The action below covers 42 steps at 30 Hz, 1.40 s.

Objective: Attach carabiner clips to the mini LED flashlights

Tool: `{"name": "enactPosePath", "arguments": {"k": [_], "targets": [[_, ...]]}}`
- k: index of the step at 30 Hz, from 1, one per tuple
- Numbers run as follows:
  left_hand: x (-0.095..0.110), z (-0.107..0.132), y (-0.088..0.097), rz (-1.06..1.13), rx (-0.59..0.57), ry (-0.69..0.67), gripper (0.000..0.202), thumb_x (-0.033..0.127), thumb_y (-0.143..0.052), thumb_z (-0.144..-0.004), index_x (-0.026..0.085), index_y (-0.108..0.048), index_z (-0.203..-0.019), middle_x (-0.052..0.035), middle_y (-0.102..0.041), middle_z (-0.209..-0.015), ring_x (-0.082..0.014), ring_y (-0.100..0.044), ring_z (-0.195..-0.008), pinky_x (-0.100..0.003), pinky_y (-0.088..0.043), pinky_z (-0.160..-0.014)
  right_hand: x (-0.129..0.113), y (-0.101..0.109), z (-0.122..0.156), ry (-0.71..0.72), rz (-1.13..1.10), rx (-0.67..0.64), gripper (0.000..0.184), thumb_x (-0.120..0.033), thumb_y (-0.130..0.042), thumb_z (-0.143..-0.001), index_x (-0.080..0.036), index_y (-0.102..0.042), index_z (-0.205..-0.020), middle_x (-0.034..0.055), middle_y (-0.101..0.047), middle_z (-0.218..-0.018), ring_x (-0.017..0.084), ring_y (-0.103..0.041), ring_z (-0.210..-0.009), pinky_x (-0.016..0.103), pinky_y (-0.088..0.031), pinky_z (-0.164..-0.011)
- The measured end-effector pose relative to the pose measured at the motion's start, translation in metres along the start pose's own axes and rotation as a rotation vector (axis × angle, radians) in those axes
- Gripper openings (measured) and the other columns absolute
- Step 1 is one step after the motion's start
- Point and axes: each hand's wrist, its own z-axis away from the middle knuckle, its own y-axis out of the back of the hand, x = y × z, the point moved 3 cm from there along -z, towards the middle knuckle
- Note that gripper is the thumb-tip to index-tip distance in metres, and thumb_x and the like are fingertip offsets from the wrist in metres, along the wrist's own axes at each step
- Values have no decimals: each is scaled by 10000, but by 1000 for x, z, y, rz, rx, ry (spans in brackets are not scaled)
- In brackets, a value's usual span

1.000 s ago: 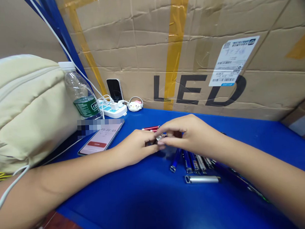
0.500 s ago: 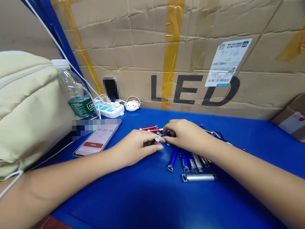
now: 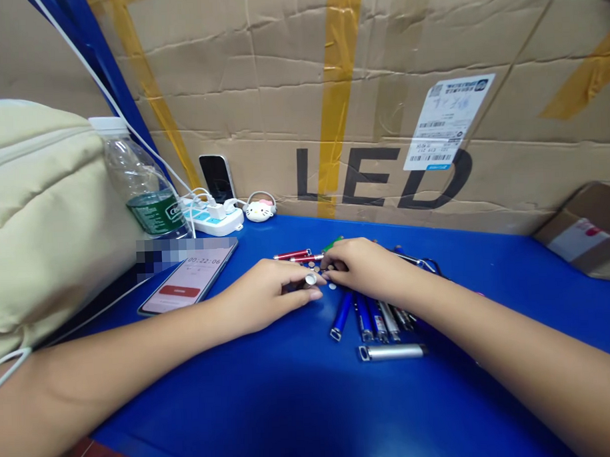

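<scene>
My left hand (image 3: 270, 290) rests on the blue table (image 3: 271, 396) with its fingers curled round a small tube whose silver end (image 3: 311, 279) shows at the fingertips. My right hand (image 3: 364, 266) lies just to its right, fingers bent in a pinch near small round button cells (image 3: 332, 285) scattered on the table. Several blue pen-like lights (image 3: 361, 316) lie beside my right hand, and a silver one (image 3: 392, 351) lies crosswise nearer to me. Two red ones (image 3: 292, 255) and a green one (image 3: 332, 244) lie just beyond my hands.
A phone (image 3: 187, 284) showing a timer lies at the left, beside a cream bag (image 3: 39, 218) and a water bottle (image 3: 138, 184). A power strip (image 3: 212, 217), a second phone (image 3: 217, 178) and a small cat-shaped charger (image 3: 260, 210) stand against the big cardboard box (image 3: 381, 106). A smaller carton (image 3: 583, 235) sits right.
My right hand has drawn back from the tube's silver end and come down onto the table near the button cells. The left hand has kept its hold.
</scene>
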Motion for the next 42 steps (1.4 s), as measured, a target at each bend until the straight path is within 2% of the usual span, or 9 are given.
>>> {"name": "enactPosePath", "arguments": {"k": [4,11,17,23,28,33,36,38,42], "targets": [[0,0,0,-12,-6,2,243,324,-540,-894,189,-692,-1026,-27,-711,-1052,-165,-649,-962,-230,-462,-851,-3,9,2,-1,-67,22,137,-156,-578,-752,-188,-709,-778,34,-679,-762,152,-580,-723,253,-385,-622],[-2,0,2,54,11,75,244,347,-555,-875,188,-690,-1003,-13,-713,-1019,-170,-640,-949,-234,-463,-827,-16,54,18,140,-398,201,191,-345,-631,-798,-173,-713,-815,-18,-560,-591,91,-461,-542,245,-339,-517],[-4,-1,2,38,-17,138,270,363,-525,-883,145,-683,-867,5,-675,-777,-132,-589,-721,-207,-423,-640,-32,44,18,385,-347,234,98,-215,-629,-805,-172,-694,-744,15,-632,-718,107,-551,-659,237,-399,-607],[-5,0,2,53,9,123,278,384,-534,-870,153,-688,-885,8,-653,-720,-132,-585,-702,-198,-431,-613,-36,46,20,496,-165,239,154,-219,-566,-853,-186,-716,-842,44,-658,-780,131,-581,-712,252,-412,-649],[-6,0,3,103,26,165,323,410,-552,-855,167,-689,-1018,-3,-671,-708,-156,-625,-727,-222,-475,-648,-5,61,18,191,-115,330,214,-325,-548,-855,-204,-714,-916,40,-682,-824,157,-599,-743,293,-441,-678],[-4,-1,3,102,21,181,337,423,-556,-851,171,-696,-1026,-8,-689,-731,-157,-640,-738,-226,-485,-671,37,50,14,-32,53,43,152,-296,-612,-788,-222,-732,-845,41,-705,-815,173,-611,-708,306,-442,-629],[-4,0,3,80,18,187,326,418,-557,-851,180,-700,-1022,-9,-696,-768,-155,-640,-752,-224,-483,-682,50,48,15,-103,126,-43,115,-272,-633,-769,-230,-735,-803,39,-706,-786,183,-612,-684,317,-438,-610],[-4,0,3,65,19,185,320,419,-561,-848,186,-702,-1017,-9,-697,-788,-156,-637,-764,-225,-481,-695,51,49,15,-107,114,-22,134,-296,-617,-791,-232,-732,-813,42,-707,-801,188,-618,-703,321,-442,-621],[-3,-1,2,50,23,162,320,419,-562,-848,184,-703,-1013,-9,-694,-792,-155,-629,-771,-228,-479,-719,43,40,7,-96,83,161,242,-333,-532,-858,-193,-713,-937,72,-708,-928,204,-628,-829,339,-463,-735]]}}
